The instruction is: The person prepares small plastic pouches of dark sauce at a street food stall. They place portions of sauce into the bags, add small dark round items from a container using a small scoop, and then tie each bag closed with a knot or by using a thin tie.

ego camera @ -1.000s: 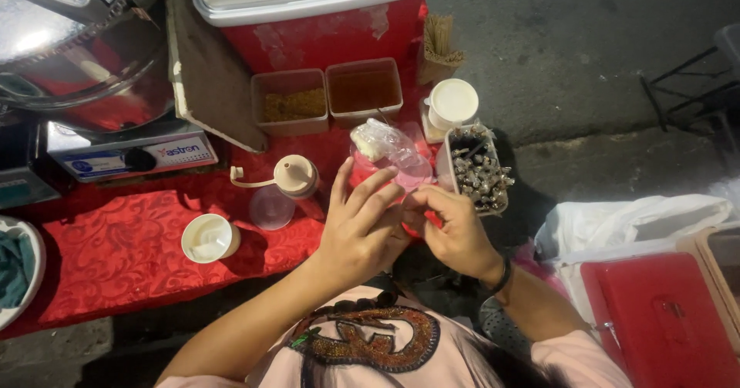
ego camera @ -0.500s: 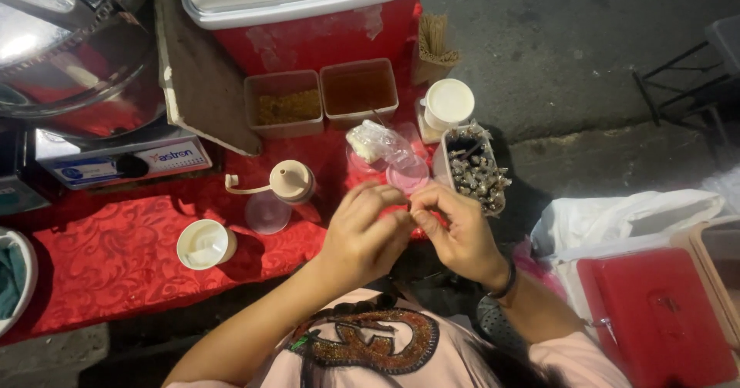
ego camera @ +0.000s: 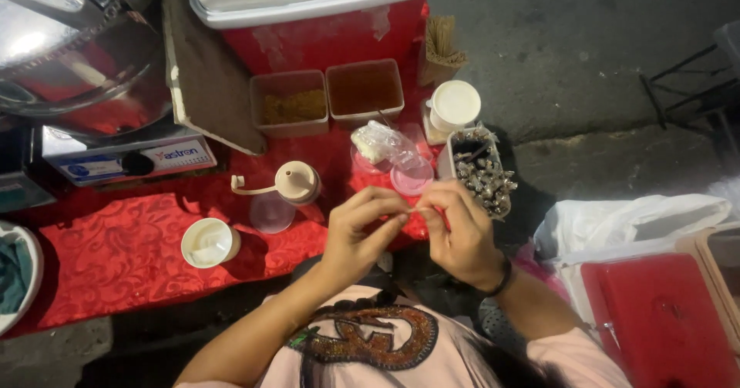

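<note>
My left hand (ego camera: pixel 361 232) and my right hand (ego camera: pixel 460 230) meet fingertip to fingertip above the front edge of the red-clothed table (ego camera: pixel 116 257). Both pinch a small thin pale strip (ego camera: pixel 417 211) stretched between them; what it is I cannot tell. Just beyond my right hand stands a clear tub of silvery wrapped pieces (ego camera: pixel 482 174). Past my fingertips lie a clear pink-tinted lidded cup (ego camera: pixel 411 177) and a clear plastic bag with something white in it (ego camera: pixel 377 142).
A red cooler with a white lid (ego camera: pixel 308 18) stands at the back, two tan tubs (ego camera: pixel 290 104) (ego camera: pixel 364 89) and a white lidded cup (ego camera: pixel 455 104) before it. A beige-capped bottle (ego camera: pixel 297 181), a white cup (ego camera: pixel 208 241), a steel pot (ego camera: pixel 77 57) on a cooker (ego camera: pixel 127 157) are left. A red box (ego camera: pixel 663 319) sits right.
My left hand's fingers, spread a second ago, have curled in. Both hands drew slightly apart, and the thin strip now shows between the fingertips.
</note>
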